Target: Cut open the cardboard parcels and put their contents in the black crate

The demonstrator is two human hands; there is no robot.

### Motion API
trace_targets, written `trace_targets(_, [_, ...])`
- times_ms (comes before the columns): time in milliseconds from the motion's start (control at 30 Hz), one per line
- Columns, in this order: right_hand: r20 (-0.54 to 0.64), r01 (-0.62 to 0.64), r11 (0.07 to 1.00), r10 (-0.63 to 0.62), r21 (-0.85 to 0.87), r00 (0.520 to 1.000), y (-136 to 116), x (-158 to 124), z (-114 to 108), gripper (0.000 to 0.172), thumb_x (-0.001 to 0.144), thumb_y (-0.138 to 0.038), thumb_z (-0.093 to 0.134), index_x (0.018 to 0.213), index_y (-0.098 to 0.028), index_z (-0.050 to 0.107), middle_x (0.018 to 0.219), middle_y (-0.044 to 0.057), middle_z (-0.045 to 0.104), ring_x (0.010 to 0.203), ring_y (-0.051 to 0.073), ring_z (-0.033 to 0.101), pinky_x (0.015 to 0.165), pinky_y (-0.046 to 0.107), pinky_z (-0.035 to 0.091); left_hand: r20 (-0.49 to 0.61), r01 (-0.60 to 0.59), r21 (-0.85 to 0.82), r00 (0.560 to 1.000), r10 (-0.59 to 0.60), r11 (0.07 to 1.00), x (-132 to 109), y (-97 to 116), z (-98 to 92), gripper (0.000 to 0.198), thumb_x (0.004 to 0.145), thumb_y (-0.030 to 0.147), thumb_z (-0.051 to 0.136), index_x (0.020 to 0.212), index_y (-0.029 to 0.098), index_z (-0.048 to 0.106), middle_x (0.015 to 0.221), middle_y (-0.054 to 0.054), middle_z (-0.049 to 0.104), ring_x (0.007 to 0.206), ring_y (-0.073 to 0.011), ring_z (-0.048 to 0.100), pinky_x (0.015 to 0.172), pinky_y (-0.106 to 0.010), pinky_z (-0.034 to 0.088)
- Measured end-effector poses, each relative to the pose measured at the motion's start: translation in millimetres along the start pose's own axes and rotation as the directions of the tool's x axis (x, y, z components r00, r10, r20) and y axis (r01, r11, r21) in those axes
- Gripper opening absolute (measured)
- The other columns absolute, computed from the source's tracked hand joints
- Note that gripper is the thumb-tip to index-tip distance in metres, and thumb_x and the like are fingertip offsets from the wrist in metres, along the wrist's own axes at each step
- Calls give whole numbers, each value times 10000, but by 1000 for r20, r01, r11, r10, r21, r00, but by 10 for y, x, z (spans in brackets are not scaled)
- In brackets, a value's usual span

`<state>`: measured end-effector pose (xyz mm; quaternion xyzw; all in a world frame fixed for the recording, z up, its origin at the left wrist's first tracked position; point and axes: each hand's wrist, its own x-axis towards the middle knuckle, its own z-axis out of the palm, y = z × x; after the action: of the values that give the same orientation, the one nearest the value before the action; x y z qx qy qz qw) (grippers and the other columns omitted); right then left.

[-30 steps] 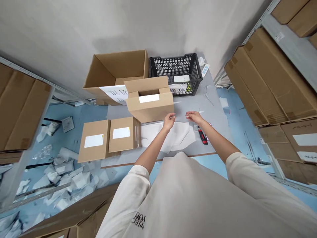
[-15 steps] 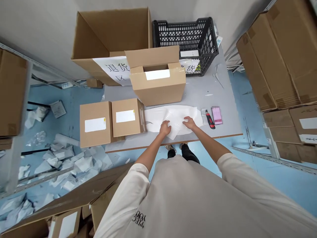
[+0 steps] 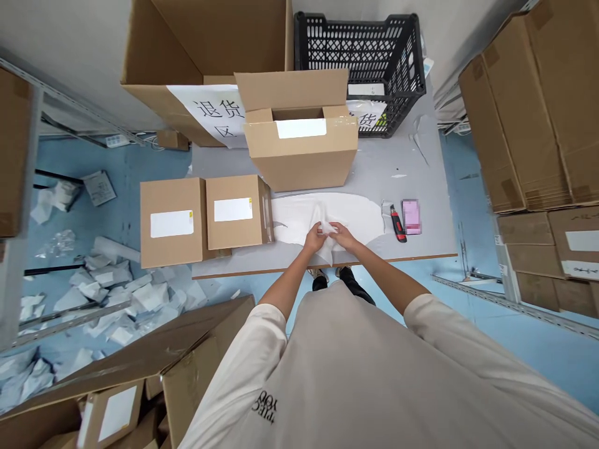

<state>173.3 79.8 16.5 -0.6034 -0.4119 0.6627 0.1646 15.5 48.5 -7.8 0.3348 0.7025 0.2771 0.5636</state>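
Observation:
A thin white wrapping sheet (image 3: 324, 249) is bunched up between my two hands. My left hand (image 3: 315, 237) pinches its left side, and my right hand (image 3: 342, 236) grips it from the right, the fingertips of both close together. Whether anything lies inside the bunched sheet is hidden. Under it, a wider white sheet (image 3: 365, 215) is spread over the grey table (image 3: 430, 199). Right of that sheet lie a red and black utility knife (image 3: 397, 224) and a pink, blurred-out rectangular object (image 3: 412, 216).
Two closed, labelled cartons (image 3: 236, 227) stand on the left. An open-flapped carton (image 3: 304, 168) is behind the sheets, before a large open box (image 3: 159, 103) and a black plastic crate (image 3: 407, 87). White scraps (image 3: 126, 293) litter the floor; stacked cartons (image 3: 519, 125) stand right.
My right hand has moved left towards my left hand. The thin sheet, flatter before, is now gathered and raised between them. The whole view has shifted slightly.

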Motion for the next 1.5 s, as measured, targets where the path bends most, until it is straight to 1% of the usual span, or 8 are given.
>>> trace_targets(233, [-73, 244, 941, -268, -233, 961, -502, -158, -294, 666, 882, -302, 763, 1528, -247, 614, 1328, 118, 724, 1109, 279, 719, 1097, 465, 599, -22, -267, 133, 962, 273, 954, -149, 438, -321, 77, 940, 270, 719, 986, 223, 759, 952, -48, 733, 925, -239, 682, 990, -366, 559])
trace_targets(367, [-27, 505, 717, -588, -481, 808, -845, -341, -486, 839, 885, -351, 816, 1678, -325, 543, 1606, 158, 551, 1344, 353, 639, 1167, 537, 564, 73, -457, 406, 880, 470, 792, -304, 862, -572, 223, 980, 219, 651, 1163, 215, 779, 1166, -113, 731, 1101, -297, 697, 1064, -413, 554])
trace_targets(533, [129, 665, 440, -769, -604, 627, -1303, -507, -542, 302, 966, -309, 715, 1251, -271, 809, 1317, 138, 741, 1227, 359, 689, 1104, 539, 576, 210, -659, 503, 720, 661, 558, -543, 1464, -811, 278, 1081, 252, 554, 1281, 238, 747, 1256, -110, 727, 1172, -288, 680, 1056, -411, 550])
trace_targets(700, [83, 682, 355, -850, -640, 520, -1838, -604, -527, 212, 994, -274, 640, 1115, -244, 811, 1075, 108, 812, 1015, 315, 721, 945, 440, 581, 76, -639, 654, 586, 806, 403, -690, 2035, -1022, 258, 1106, 342, 610, 1285, 251, 771, 1301, -137, 687, 1257, -336, 639, 1094, -467, 510])
trace_targets(967, [68, 698, 220, -931, -681, 360, -2902, -275, -551, 276, 944, -242, 613, 1131, -222, 814, 1104, 107, 828, 1043, 319, 708, 983, 439, 542, -48, -595, 670, 562, 826, 443, -389, 2823, -1362, 230, 1143, 362, 557, 1205, 262, 755, 1147, -92, 730, 1052, -286, 704, 889, -379, 537])
trace_targets(1233, [70, 717, 306, -894, -626, 443, -3716, 460, -420, 275, 941, -253, 613, 1128, -216, 811, 1067, 89, 827, 992, 309, 706, 937, 420, 541, -93, -590, 671, 534, 840, 450, 323, 3415, -1722, 223, 1079, 221, 552, 1220, 236, 724, 1232, -113, 779, 1174, -298, 714, 1055, -431, 560])
trace_targets(1367, [106, 683, 355, -838, -638, 535, -3727, 786, -380, 295, 938, -238, 597, 1138, -210, 811, 1123, 111, 838, 1053, 328, 708, 982, 434, 553, -73, -520, 703, 626, 776, 486, 645, 3377, -1763, 308, 1053, 186, 526, 1270, 231, 739, 1340, -138, 763, 1265, -322, 706, 1112, -465, 560])
trace_targets(1500, [199, 575, 410, -666, -707, 719, -3656, 970, -357, 345, 966, -239, 570, 1239, -218, 781, 1219, 137, 835, 1130, 374, 727, 1016, 469, 558, -18, -392, 756, 789, 615, 525, 825, 3262, -1743, 339, 1042, 176, 500, 1232, 199, 780, 1391, -176, 764, 1266, -343, 726, 1086, -454, 568])
